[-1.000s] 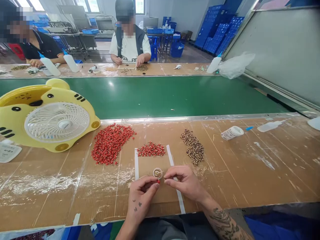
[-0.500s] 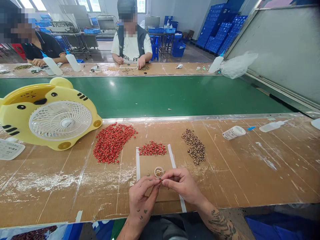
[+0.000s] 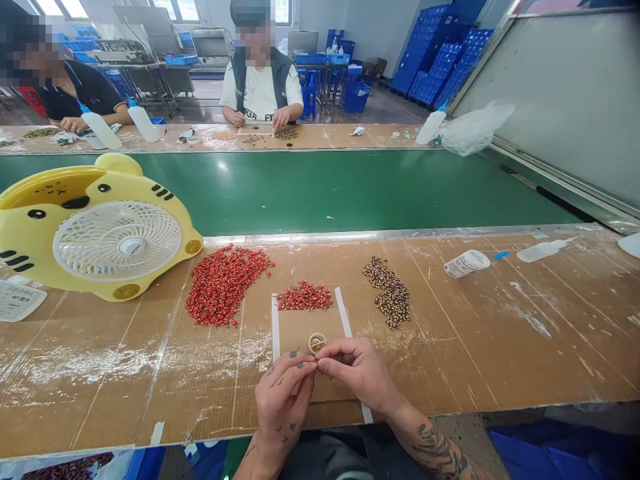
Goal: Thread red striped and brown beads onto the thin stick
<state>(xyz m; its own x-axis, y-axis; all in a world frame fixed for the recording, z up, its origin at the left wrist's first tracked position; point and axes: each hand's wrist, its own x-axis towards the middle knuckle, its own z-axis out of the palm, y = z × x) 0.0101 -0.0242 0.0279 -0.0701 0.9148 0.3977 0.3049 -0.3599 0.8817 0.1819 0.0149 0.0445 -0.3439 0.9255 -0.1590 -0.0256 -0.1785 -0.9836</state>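
Note:
My left hand (image 3: 283, 393) and my right hand (image 3: 357, 370) meet fingertip to fingertip low over the cardboard-topped bench. Both are pinched shut on a tiny piece that their fingers hide. Just beyond the fingertips sits a small clear round cap (image 3: 317, 343) with something pale gold in it. A small heap of red pieces (image 3: 304, 297) lies further out between two white tape strips (image 3: 273, 327). A big heap of red pieces (image 3: 223, 283) spreads to the left. A pile of dark brown and pale pieces (image 3: 390, 293) lies to the right.
A yellow cartoon-face desk fan (image 3: 95, 230) stands at the left. A white bottle (image 3: 466, 263) and a clear squeeze bottle (image 3: 543, 251) lie at the right. A green conveyor belt (image 3: 325, 190) runs behind the bench. Two people work at the far bench (image 3: 350, 138).
My left hand has drawn in from the clear cap and turned, so its fingertips now press against my right hand's. The red piece seen between my left fingers a second ago no longer shows.

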